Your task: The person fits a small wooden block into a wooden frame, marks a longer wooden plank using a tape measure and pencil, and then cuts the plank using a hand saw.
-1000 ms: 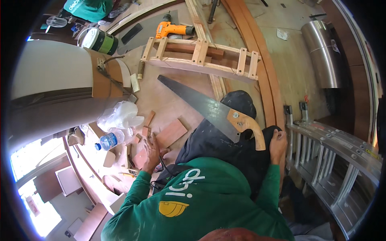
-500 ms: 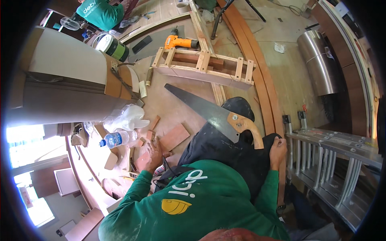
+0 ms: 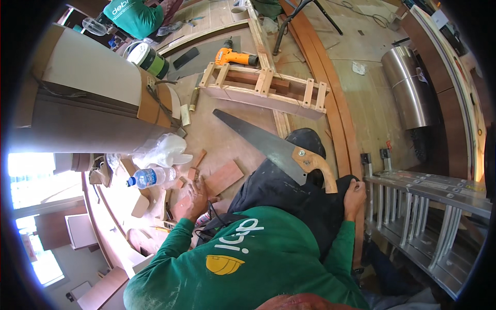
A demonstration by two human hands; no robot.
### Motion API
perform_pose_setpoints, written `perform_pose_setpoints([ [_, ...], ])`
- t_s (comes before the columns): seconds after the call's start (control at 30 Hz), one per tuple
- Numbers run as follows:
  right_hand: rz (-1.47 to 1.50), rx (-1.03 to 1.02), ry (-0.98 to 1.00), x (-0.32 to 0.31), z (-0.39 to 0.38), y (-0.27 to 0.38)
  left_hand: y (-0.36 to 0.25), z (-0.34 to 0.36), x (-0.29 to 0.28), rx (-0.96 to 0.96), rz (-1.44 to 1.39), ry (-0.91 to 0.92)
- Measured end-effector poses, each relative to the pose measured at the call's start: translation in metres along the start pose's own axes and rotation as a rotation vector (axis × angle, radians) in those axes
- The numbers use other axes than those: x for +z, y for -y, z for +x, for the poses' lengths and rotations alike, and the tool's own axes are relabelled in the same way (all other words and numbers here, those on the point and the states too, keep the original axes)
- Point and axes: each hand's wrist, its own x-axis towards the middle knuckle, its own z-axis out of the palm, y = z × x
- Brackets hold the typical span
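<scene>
A plywood floor strewn with offcuts spreads beneath a person in a green long-sleeved shirt and dark trousers, seen from above. A rolled sheet of brown board lies at the left, an aluminium ladder at the right and a shiny metal duct beyond it. A slatted wooden frame sits farther out, an orange cordless drill just behind it. The handsaw rests across the person's raised knee, blade slanting away up and to the left, its wooden handle next to the right hand; that hand lies by the handle's lower end on the dark cloth, fingers curled, and whether its grip closes on the handle cannot be told. The left hand presses flat, fingers spread, on small reddish wood blocks on the floor. A clear plastic water bottle lies on its side just left of them, beside a crumpled plastic bag.
</scene>
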Motion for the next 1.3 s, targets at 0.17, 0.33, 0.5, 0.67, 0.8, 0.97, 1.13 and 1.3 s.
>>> perform_pose_setpoints([
  [0.17,-0.011,0.023,-0.017,0.001,0.000,0.000,-0.047,-0.007,-0.045,-0.030,-0.009,0.012],
  [0.33,-0.008,0.028,-0.010,0.001,0.000,0.003,-0.049,-0.012,-0.052,0.043,0.020,-0.042],
  [0.5,0.002,0.037,-0.002,0.000,0.000,0.002,-0.046,-0.008,-0.049,0.037,0.046,-0.059],
  [0.67,0.001,0.057,0.022,-0.001,0.001,0.001,-0.037,-0.007,-0.040,0.055,0.032,-0.070],
  [0.8,0.026,0.050,0.002,0.000,0.000,-0.005,-0.061,-0.005,-0.085,0.079,0.137,0.078],
  [0.97,0.248,0.094,0.004,-0.003,0.009,-0.030,-0.082,0.050,-0.172,0.100,0.154,0.082],
  [1.13,0.394,-0.234,0.078,-0.051,0.032,0.103,-0.164,0.130,-0.285,0.309,-0.324,-0.558],
  [1.3,0.554,-0.644,0.436,-0.032,0.022,0.264,-0.175,0.276,-0.343,0.236,-0.495,-0.451],
])
